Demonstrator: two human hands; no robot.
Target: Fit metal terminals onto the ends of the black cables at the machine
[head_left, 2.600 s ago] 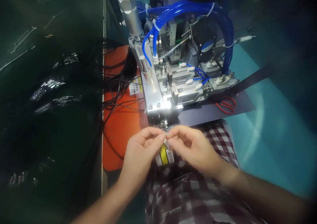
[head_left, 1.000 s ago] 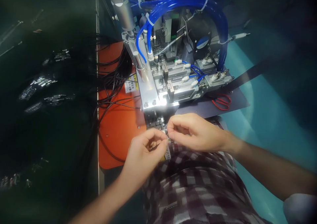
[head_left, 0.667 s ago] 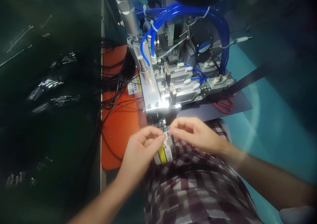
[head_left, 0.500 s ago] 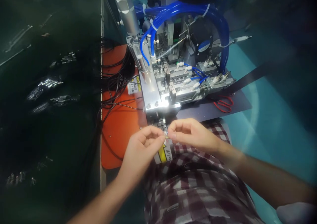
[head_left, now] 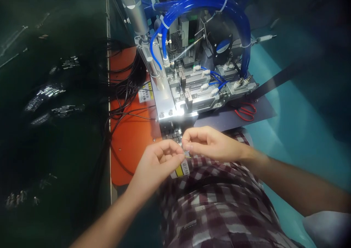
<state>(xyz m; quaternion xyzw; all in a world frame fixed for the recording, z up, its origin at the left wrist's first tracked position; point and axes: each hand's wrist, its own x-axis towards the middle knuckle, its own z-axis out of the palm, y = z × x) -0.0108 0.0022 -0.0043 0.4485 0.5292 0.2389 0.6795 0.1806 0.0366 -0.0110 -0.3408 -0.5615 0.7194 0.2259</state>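
My left hand [head_left: 156,165] and my right hand [head_left: 208,143] meet fingertip to fingertip just in front of a small metal machine [head_left: 189,90]. Both are pinched on a tiny part with a thin yellowish wire [head_left: 187,156] showing between them; the part itself is too small to name. A yellow-and-white warning label [head_left: 182,170] shows just below the fingers. The hands hover over my checked shirt [head_left: 219,204], close to the machine's dark front fixture [head_left: 172,134].
Blue air hoses [head_left: 203,3] loop over the machine. Black cables [head_left: 126,90] lie on an orange base plate [head_left: 131,138] at its left. Red-handled scissors [head_left: 245,112] lie on a dark sheet at its right. Small metal parts [head_left: 52,101] glint on the dark surface at left.
The hands stay pinched together on the small part throughout. My right hand has shifted slightly up and left towards the machine's front, and the view has drifted a little.
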